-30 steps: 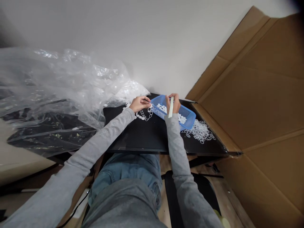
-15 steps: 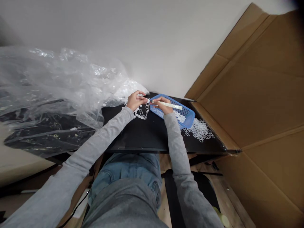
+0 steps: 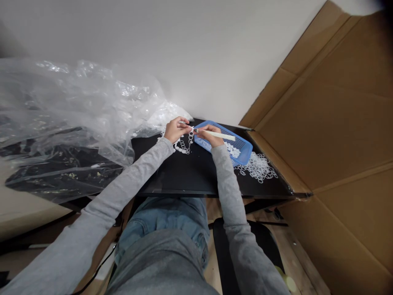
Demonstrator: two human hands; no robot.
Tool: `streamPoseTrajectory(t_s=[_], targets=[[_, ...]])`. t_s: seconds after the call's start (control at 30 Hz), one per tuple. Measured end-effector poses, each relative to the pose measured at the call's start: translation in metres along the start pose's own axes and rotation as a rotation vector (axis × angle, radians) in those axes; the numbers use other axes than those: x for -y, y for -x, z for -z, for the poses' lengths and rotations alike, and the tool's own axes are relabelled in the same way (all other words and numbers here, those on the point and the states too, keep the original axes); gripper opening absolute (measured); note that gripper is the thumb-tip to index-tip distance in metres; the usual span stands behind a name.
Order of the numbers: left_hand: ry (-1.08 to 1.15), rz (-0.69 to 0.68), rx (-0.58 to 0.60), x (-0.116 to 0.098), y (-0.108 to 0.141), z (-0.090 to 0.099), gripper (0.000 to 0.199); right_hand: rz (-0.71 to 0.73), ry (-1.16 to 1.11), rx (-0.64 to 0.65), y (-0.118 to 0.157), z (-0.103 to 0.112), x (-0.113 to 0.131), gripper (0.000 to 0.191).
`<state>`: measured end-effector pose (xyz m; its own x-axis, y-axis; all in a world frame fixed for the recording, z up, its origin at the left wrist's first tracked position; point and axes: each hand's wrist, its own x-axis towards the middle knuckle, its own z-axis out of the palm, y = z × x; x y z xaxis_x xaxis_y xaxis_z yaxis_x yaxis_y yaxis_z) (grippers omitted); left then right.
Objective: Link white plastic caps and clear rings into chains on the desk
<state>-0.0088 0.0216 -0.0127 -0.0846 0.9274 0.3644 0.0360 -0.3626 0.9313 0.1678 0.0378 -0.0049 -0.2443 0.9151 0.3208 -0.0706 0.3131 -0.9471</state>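
My left hand [image 3: 175, 130] grips the end of a chain of white plastic rings [image 3: 184, 146], which hangs down onto the black tabletop [image 3: 181, 176]. My right hand [image 3: 210, 136] holds a pale cream stick [image 3: 219, 135] lying almost level, its tip reaching the rings at my left fingers. Under my right hand sits a blue plastic mesh basket [image 3: 244, 152] holding small white pieces [image 3: 232, 150]. A loose tangle of white rings [image 3: 258, 168] lies on the tabletop just past the basket's right corner.
A crumpled clear plastic sheet [image 3: 76, 94] heaps against the table's left side, over dark material. A large brown cardboard sheet [image 3: 325, 123] stands along the right edge. A white wall [image 3: 153, 49] rises behind. My jeans-clad lap lies below the table's front edge.
My right hand has turned the stick from nearly upright to nearly level, bringing its tip to the rings at my left hand. My left hand has shifted slightly up and left.
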Motion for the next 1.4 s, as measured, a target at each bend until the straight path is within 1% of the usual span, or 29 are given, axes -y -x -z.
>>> streamPoseTrajectory(t_s=[0.1,0.27,0.4,0.47,0.53,0.63,0.77,0.87,0.93,0.97,1.03,1.1,1.17,1.23,1.3,1.33,1.4], targets=[[-0.016,-0.009,0.008,-0.001,0.0,0.0,0.033,0.012,0.002,0.013,-0.001,0.0,-0.001,0.022],[-0.013,-0.019,0.01,-0.001,0.0,-0.001,0.028,0.036,-0.005,0.023,-0.001,0.001,-0.002,0.023],[-0.007,-0.009,0.036,0.0,0.001,-0.001,0.025,0.062,0.019,0.015,-0.002,0.002,-0.004,0.024],[-0.024,-0.007,0.054,0.0,0.001,-0.002,0.022,0.098,0.059,-0.003,-0.003,0.001,-0.006,0.023],[-0.065,-0.021,0.054,-0.001,0.001,-0.003,0.022,0.155,0.131,-0.04,-0.004,-0.001,-0.008,0.02],[-0.117,-0.041,0.057,-0.002,0.001,-0.004,0.027,0.236,0.284,-0.118,-0.001,-0.008,-0.01,0.015],[-0.122,-0.045,0.078,-0.002,0.001,-0.006,0.029,0.332,0.457,-0.216,0.003,-0.018,-0.008,0.01],[-0.099,-0.052,0.123,-0.002,0.002,-0.009,0.029,0.364,0.522,-0.277,0.004,-0.02,-0.008,0.01],[-0.042,-0.032,0.151,-0.003,0.002,-0.011,0.029,0.351,0.51,-0.306,0.002,-0.018,-0.009,0.009],[-0.001,-0.013,0.157,-0.004,0.002,-0.011,0.028,0.332,0.474,-0.3,0.001,-0.016,-0.01,0.009],[0.087,0.033,0.166,-0.007,0.002,-0.011,0.025,0.274,0.347,-0.242,-0.002,-0.011,-0.011,0.011],[0.14,0.074,0.169,-0.01,0.003,-0.01,0.023,0.214,0.209,-0.164,-0.004,-0.007,-0.011,0.017],[0.159,0.113,0.16,-0.012,0.004,-0.009,0.022,0.189,0.122,-0.136,-0.004,-0.004,-0.007,0.023],[0.159,0.139,0.151,-0.013,0.005,-0.008,0.023,0.216,0.102,-0.157,-0.003,-0.003,-0.002,0.024],[0.156,0.149,0.159,-0.013,0.006,-0.008,0.024,0.281,0.123,-0.175,0.0,-0.003,0.003,0.025],[0.153,0.152,0.17,-0.013,0.006,-0.008,0.025,0.322,0.148,-0.17,0.002,-0.004,0.005,0.026],[0.152,0.155,0.193,-0.013,0.006,-0.008,0.027,0.399,0.228,-0.12,0.005,-0.006,0.007,0.025]])
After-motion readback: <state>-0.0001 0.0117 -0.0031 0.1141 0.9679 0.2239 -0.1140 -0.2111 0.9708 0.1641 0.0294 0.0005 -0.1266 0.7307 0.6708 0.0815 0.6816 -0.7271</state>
